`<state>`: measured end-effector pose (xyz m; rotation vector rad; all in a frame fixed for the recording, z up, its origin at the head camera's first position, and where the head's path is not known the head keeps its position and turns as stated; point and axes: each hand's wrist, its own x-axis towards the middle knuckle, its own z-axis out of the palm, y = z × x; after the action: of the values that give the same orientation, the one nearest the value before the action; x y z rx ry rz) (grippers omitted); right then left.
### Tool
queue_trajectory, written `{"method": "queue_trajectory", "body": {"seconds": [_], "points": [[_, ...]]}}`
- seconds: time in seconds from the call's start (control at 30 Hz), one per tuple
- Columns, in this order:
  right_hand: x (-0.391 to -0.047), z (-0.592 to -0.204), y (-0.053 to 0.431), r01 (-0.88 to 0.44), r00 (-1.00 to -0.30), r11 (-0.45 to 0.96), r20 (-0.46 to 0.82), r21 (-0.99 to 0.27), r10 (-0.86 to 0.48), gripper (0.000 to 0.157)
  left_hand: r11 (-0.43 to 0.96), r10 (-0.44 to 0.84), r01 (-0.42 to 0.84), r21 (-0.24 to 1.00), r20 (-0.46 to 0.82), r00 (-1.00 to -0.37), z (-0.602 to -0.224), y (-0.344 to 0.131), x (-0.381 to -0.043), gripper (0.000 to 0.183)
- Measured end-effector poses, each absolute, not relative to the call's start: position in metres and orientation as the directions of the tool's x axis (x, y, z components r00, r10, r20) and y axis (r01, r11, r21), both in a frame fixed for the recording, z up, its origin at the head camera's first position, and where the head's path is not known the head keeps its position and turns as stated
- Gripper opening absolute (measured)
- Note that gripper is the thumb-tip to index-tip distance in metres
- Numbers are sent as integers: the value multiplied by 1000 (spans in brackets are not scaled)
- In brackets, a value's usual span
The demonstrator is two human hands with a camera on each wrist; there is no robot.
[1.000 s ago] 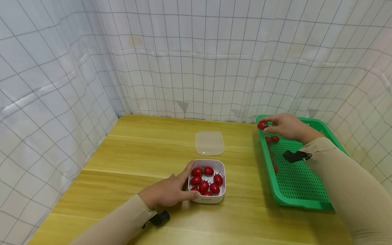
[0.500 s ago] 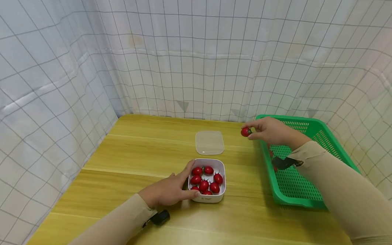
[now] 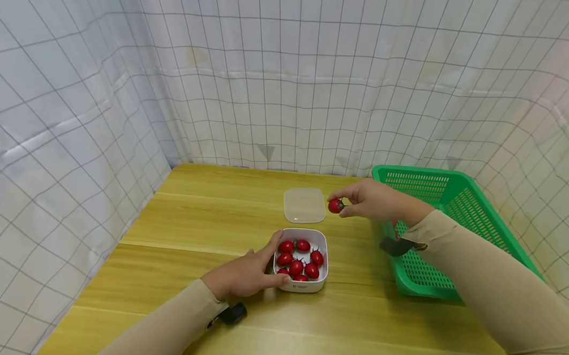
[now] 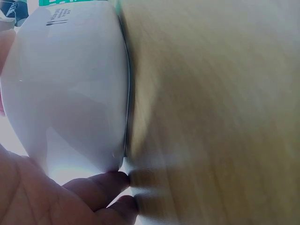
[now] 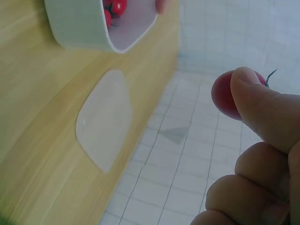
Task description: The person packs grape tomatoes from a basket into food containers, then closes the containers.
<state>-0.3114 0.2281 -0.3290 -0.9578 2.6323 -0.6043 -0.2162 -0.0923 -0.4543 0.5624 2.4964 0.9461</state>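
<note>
My right hand (image 3: 377, 200) pinches a red cherry tomato (image 3: 334, 206) with a green stem between thumb and fingers, raised over the table to the right of the clear lid. In the right wrist view the thumb lies across this tomato (image 5: 222, 96). My left hand (image 3: 243, 276) holds the left side of a small white square box (image 3: 303, 288), thumb along its front rim and another finger at its back left corner. Fingertips (image 4: 117, 180) bend at the base of the box in the left wrist view. Several cherry tomatoes (image 3: 296, 267) lie inside it.
A green perforated basket (image 3: 406, 286) stands at the right, a few tomatoes showing along its left wall and the right forearm above it. Flat behind the box lies the translucent lid (image 3: 304, 205). White gridded curtains (image 3: 288, 102) surround the wooden table (image 3: 191, 205).
My right hand has carried the cherry tomato left and toward me, from the basket's back left corner to beside the lid. The left hand and box stay in place.
</note>
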Motion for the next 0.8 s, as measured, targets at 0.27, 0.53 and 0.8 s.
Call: {"method": "queue_trajectory", "body": {"seconds": [0.27, 0.53, 0.8], "points": [[-299, -329, 209, -566, -708, 687, -158, -456, -688, 38, 678, 511, 231, 698, -221, -831, -454, -91, -216, 107], [-288, -334, 195, -595, -656, 658, -193, -462, -729, 36, 675, 512, 236, 699, -213, -832, -455, -91, -216, 107], [-283, -339, 186, -651, -598, 611, -193, -451, -778, 40, 676, 514, 233, 699, -221, -829, -454, -91, -216, 107]]}}
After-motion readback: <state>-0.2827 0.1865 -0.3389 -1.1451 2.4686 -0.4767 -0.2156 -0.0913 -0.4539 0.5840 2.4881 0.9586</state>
